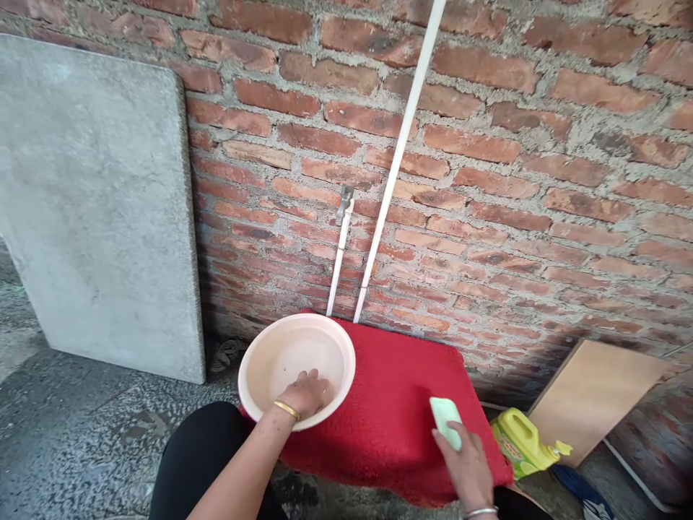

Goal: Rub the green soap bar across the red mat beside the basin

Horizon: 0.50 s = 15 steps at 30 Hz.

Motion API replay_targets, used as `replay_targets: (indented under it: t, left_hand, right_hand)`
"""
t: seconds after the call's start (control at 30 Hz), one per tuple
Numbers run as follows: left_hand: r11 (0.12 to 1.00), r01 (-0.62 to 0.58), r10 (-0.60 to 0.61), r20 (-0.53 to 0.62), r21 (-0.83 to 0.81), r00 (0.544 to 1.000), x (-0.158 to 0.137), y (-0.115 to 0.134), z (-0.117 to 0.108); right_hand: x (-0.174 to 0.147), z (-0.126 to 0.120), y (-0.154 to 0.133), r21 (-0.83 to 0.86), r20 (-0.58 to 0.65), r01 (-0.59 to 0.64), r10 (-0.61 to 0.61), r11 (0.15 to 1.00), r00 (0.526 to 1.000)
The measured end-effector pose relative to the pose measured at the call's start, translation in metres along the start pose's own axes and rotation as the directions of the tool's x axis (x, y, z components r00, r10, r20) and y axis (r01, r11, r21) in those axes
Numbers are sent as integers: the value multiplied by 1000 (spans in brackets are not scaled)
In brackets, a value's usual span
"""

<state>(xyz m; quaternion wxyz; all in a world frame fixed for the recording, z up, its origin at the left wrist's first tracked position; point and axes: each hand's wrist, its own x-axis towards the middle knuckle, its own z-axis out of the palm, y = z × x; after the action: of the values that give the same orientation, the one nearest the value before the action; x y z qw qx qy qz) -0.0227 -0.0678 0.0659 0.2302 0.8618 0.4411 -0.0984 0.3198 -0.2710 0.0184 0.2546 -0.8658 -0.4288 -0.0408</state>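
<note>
My left hand (306,396), with a gold bangle at the wrist, reaches into a pale pink basin (257,361). Its fingers are stretched out, partly inside the bowl, and nothing shows in them. The basin stands at the left end of a red cloth (393,375) that covers a low table or bench. At the cloth's right side, my right hand (468,458) grips a pale green bar of soap (447,419) by its near end, thumb on one side and fingers on the other. The far end of the soap sticks out from the hand over the cloth.
A brick wall (487,202) rises behind, with two white pipes (398,155) and a tap (345,202). A grey slab (102,202) leans at left over wet floor (102,448). Right of the cloth are a yellow jug (522,440), a tan board (595,393) and a blue slipper (582,491).
</note>
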Motion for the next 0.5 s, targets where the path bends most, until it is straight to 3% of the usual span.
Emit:
replay_targets:
  t: [0.07, 0.17, 0.27, 0.37, 0.5]
  left_hand:
    - [1000, 11, -11, 2, 23, 1000, 0, 0, 0]
    - [999, 3, -3, 3, 34, 1000, -2, 1, -1]
    - [1000, 4, -4, 19, 28, 1000, -4, 2, -3]
    - [1000, 17, -17, 22, 15, 1000, -5, 4, -5]
    - [999, 41, -41, 12, -14, 999, -5, 6, -4]
  right_hand:
    - [-17, 24, -49, 81, 102, 106, -114, 991, 988]
    - [-46, 48, -117, 144, 227, 303, -330, 942, 917]
    - [-58, 53, -142, 112, 295, 373, -389, 921, 872]
    - [-45, 45, -105, 62, 278, 284, -289, 957, 916]
    - [-8, 20, -4, -7, 147, 43, -42, 999, 988]
